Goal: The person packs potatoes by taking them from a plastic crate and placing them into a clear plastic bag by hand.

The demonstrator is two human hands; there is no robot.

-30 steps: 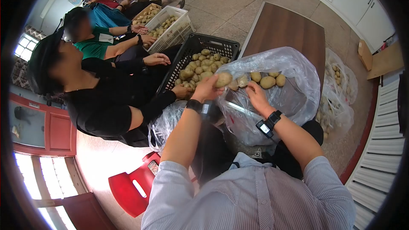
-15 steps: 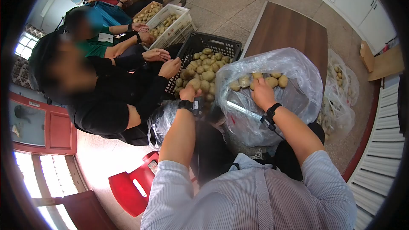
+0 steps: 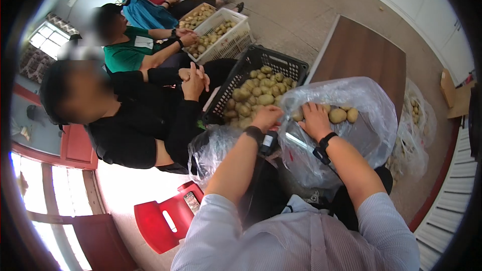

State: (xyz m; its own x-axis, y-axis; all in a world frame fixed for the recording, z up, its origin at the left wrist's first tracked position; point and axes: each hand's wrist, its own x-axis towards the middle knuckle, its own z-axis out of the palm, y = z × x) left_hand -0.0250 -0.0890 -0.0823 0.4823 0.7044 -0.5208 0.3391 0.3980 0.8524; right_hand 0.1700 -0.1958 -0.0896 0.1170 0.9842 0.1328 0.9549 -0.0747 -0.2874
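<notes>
My left hand (image 3: 267, 117) has its fingers curled at the left rim of the clear plastic bag (image 3: 374, 98), beside the black crate's corner. What it grips, if anything, is hidden. Inside the bag's mouth, my right hand (image 3: 316, 122) lies palm down with fingers extended over the potatoes, one potato (image 3: 297, 115) showing beside its fingertips. To the right of that hand, several more potatoes (image 3: 338, 116) rest in the bag. The black crate (image 3: 279, 56), to the left of the bag, holds a heap of potatoes (image 3: 258, 90).
A brown wooden board (image 3: 361, 45) extends behind the bag. On the right stand filled plastic bags (image 3: 415, 120). Along the left sit co-workers, the nearest with hands (image 3: 195, 81) together. White crates (image 3: 236, 37) of potatoes stand beyond. A red stool (image 3: 165, 218) is at lower left.
The view has shifted left, moving the scene rightward. My left hand has moved from the black crate to the bag's rim. The nearest co-worker's hands have come together, away from the crate.
</notes>
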